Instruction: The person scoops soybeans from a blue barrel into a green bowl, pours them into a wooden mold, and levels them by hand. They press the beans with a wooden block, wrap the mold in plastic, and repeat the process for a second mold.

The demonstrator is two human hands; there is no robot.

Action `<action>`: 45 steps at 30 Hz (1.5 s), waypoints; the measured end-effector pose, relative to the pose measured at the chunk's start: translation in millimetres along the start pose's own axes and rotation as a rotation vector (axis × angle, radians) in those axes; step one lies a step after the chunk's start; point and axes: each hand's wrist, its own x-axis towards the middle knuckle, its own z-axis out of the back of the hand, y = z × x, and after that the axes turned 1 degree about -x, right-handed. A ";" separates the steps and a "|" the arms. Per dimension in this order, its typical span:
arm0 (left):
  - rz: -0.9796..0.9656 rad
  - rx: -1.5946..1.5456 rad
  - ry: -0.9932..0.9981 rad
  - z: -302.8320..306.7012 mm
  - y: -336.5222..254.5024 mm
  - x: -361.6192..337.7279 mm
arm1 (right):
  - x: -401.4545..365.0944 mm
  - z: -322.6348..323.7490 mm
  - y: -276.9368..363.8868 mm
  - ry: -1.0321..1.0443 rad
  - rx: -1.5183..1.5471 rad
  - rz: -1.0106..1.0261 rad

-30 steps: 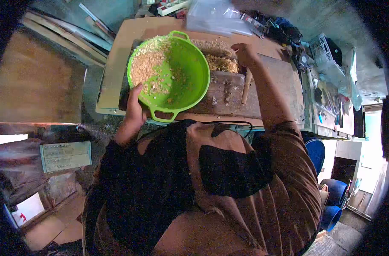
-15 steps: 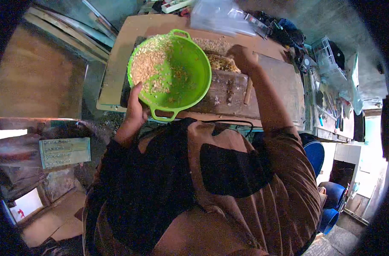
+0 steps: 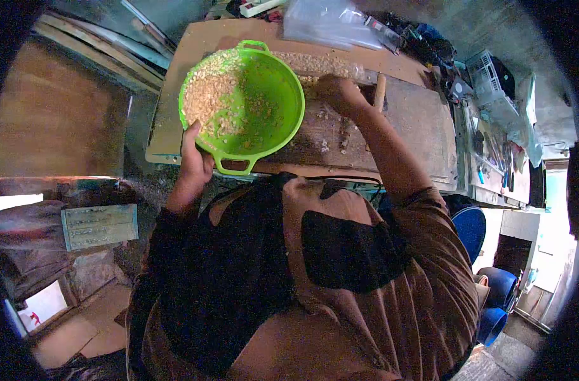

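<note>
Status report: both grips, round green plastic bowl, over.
Left grip holding bowl, pale flakes piled left. Right grip at tan crumbly mixture, contact unclear. Possible obstacle: pale wooden stick beside right forearm.

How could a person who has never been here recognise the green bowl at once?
Find the big tan table in the upper half of the picture; over its left part, the left hand holds a round bowl, pale flakes heaped on its left side. Its bright green colour and two loop handles, one far and one near, set it apart from the brown board beside it.
</note>
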 end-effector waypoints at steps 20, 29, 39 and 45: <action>-0.008 -0.019 0.006 3.4 -2.2 0.9 | -21.0 41.5 -36.1 -0.192 0.319 -0.554; 0.030 -0.008 0.022 1.2 -6.0 -2.8 | -13.2 63.4 -60.4 -0.396 0.432 -0.264; 0.006 -0.021 0.043 12.8 -1.8 4.5 | -4.8 -11.9 -57.1 0.001 -0.143 -0.267; 0.005 -0.043 0.026 13.1 0.8 6.7 | -20.7 32.3 -45.6 -0.183 0.013 -0.254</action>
